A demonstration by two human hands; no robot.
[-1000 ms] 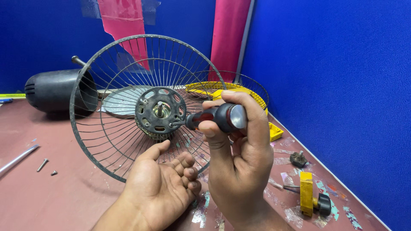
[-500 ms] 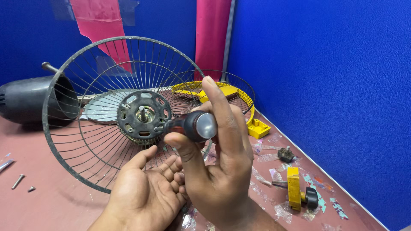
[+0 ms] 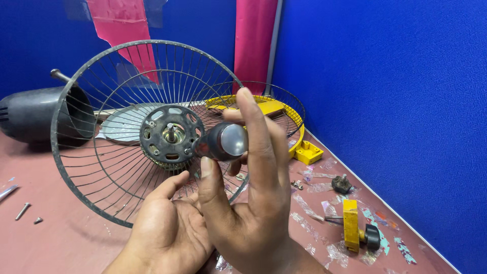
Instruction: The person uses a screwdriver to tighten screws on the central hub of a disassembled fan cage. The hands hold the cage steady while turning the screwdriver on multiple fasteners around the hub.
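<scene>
**Screwdriver held at fan-guard hub**

Blue walls are seen behind a reddish-brown table (image 3: 66,238), with pink panels at 12 o'clock. A wire guard (image 3: 109,167) is propped tilted on the table, its round hub (image 3: 170,134) facing the camera, a short shaft showing at the hub's centre.

Right hand (image 3: 248,203): closed around a screwdriver (image 3: 219,143), handle pinched between thumb and fingers, index finger extended upward along the handle's far side. The handle's butt end faces the camera; the tip is directed at the hub's 4 o'clock edge. Contact with a screw cannot be confirmed.

Left hand (image 3: 167,228): palm up, fingers loosely curled, placed below the guard at its 5 o'clock rim. Nothing is held; whether the fingertips touch the wires cannot be told.

Surroundings: a black motor (image 3: 30,116) is noted at 9 o'clock, behind the guard. A second guard with a yellow rim (image 3: 297,137) lies at 2 o'clock. A yellow clamp (image 3: 352,226) with black knob lies at 4 o'clock, a small dark part (image 3: 341,183) near it. Loose screws (image 3: 23,210) are seen at 8 o'clock.
</scene>
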